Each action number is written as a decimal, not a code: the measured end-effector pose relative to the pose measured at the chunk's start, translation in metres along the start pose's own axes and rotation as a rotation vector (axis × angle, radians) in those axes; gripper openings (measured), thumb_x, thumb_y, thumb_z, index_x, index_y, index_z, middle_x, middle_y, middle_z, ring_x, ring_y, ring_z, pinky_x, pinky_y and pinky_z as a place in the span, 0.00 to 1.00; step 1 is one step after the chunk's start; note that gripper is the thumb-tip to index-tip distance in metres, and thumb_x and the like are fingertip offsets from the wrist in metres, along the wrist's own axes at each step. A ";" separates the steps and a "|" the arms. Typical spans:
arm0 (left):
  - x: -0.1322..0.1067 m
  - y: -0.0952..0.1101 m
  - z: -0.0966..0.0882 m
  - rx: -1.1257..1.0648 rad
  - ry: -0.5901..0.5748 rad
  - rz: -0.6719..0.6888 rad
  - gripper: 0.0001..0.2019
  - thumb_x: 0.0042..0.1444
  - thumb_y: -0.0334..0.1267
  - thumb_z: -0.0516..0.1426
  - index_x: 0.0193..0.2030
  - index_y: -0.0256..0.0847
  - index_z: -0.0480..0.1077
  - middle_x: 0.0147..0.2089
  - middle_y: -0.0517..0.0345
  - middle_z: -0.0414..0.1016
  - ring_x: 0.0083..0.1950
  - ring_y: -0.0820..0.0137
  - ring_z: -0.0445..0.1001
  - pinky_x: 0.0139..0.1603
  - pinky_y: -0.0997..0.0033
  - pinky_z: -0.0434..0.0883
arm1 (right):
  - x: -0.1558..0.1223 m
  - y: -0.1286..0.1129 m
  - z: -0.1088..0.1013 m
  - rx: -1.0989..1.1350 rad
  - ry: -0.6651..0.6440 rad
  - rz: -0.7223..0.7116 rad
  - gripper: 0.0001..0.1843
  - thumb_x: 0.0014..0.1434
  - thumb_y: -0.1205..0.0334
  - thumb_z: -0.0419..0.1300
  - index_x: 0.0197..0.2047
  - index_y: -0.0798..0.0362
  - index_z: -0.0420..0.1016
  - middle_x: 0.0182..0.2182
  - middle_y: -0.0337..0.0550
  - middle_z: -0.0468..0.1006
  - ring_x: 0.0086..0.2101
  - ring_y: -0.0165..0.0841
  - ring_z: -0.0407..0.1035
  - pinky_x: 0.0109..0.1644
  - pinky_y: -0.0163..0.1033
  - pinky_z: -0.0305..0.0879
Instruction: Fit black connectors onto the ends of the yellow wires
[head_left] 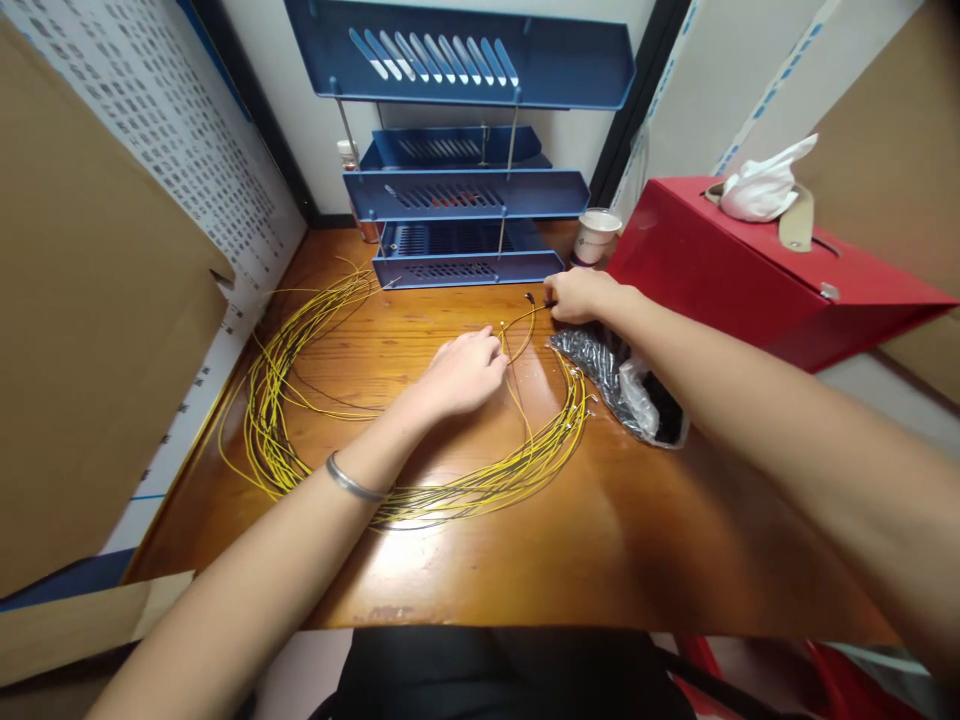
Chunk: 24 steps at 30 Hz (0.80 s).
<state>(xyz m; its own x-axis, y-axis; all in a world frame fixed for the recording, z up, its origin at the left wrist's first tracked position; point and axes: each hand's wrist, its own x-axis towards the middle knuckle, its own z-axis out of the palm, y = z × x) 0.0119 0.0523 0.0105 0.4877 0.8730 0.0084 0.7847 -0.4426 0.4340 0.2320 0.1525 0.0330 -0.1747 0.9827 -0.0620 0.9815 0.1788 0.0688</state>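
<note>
My left hand (472,370) is closed at the middle of the desk, its fingertips pressed together on a thin yellow wire (517,395). Up and to the right, my right hand (581,293) pinches a small black piece (550,304) at a yellow wire's end; its exact kind is too small to tell. Just left of those fingers another small black tip (529,298) tops a curved wire. A large loose coil of yellow and dark wires (480,490) lies around my left hand, passing beneath that forearm. Below my right wrist rests a clear plastic bag (637,400) of black contents.
A blue tiered desk tray (465,195) stands at the back, with a paper cup (596,238) beside it. The red tissue box (720,260) is at the right, close to my right forearm. Brown cardboard (97,330) walls the left side of the wooden desk (615,560).
</note>
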 end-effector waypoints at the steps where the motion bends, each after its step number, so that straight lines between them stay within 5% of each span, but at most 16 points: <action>1: 0.005 -0.001 -0.001 -0.002 -0.017 0.012 0.14 0.68 0.40 0.47 0.35 0.40 0.68 0.66 0.39 0.72 0.71 0.52 0.66 0.69 0.47 0.64 | 0.002 0.000 0.000 0.003 0.004 -0.019 0.18 0.48 0.64 0.71 0.45 0.51 0.84 0.44 0.55 0.82 0.46 0.49 0.76 0.49 0.49 0.70; 4: 0.019 -0.001 -0.002 -0.013 -0.024 0.015 0.13 0.66 0.40 0.48 0.33 0.41 0.68 0.52 0.44 0.81 0.56 0.54 0.77 0.59 0.51 0.71 | 0.010 0.001 -0.002 0.027 0.014 -0.083 0.12 0.46 0.65 0.72 0.37 0.52 0.83 0.40 0.53 0.83 0.44 0.47 0.76 0.49 0.49 0.69; 8: 0.021 0.004 -0.001 -0.039 -0.063 0.073 0.13 0.66 0.42 0.49 0.34 0.42 0.70 0.44 0.48 0.83 0.47 0.57 0.80 0.54 0.56 0.73 | 0.021 0.006 -0.006 0.136 -0.007 -0.108 0.07 0.49 0.66 0.70 0.34 0.52 0.82 0.35 0.46 0.83 0.37 0.39 0.75 0.44 0.43 0.69; 16: 0.010 0.001 0.008 -0.341 -0.043 0.130 0.11 0.67 0.38 0.49 0.38 0.40 0.71 0.62 0.47 0.77 0.64 0.59 0.75 0.66 0.57 0.69 | 0.017 0.011 -0.019 0.556 -0.053 0.044 0.09 0.60 0.68 0.62 0.38 0.55 0.86 0.30 0.45 0.83 0.28 0.34 0.72 0.36 0.41 0.69; 24: 0.001 -0.004 0.007 -0.566 -0.060 0.201 0.11 0.67 0.37 0.51 0.32 0.40 0.66 0.65 0.41 0.74 0.67 0.60 0.72 0.68 0.54 0.66 | 0.042 -0.008 -0.011 0.162 0.049 -0.008 0.10 0.55 0.68 0.66 0.40 0.60 0.84 0.39 0.57 0.83 0.42 0.46 0.77 0.48 0.47 0.71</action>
<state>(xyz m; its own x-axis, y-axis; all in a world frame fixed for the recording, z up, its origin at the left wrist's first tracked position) 0.0119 0.0537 0.0019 0.6388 0.7634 0.0961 0.3573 -0.4049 0.8416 0.2159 0.1933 0.0409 -0.1823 0.9832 -0.0135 0.9792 0.1803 -0.0935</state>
